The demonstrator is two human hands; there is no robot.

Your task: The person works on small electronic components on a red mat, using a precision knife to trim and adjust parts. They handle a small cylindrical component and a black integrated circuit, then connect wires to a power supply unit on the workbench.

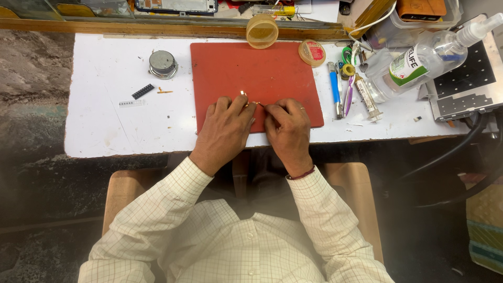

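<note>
Both hands rest together on the near edge of a red work mat (246,71) on a white bench top (115,120). My left hand (224,132) and my right hand (288,128) pinch a tiny gold-coloured part (255,104) between their fingertips. A second small gold bit (243,93) shows just above my left fingers. What the part is, is too small to tell.
A round metal tin (163,64), a black strip connector (142,91) and small gold pieces (164,91) lie left of the mat. Two round tubs (262,31) (312,53) sit at the mat's top. Right: blue pen tool (334,89), tweezers (349,97), syringe (367,98), clear pump bottle (424,63), perforated metal plate (463,86).
</note>
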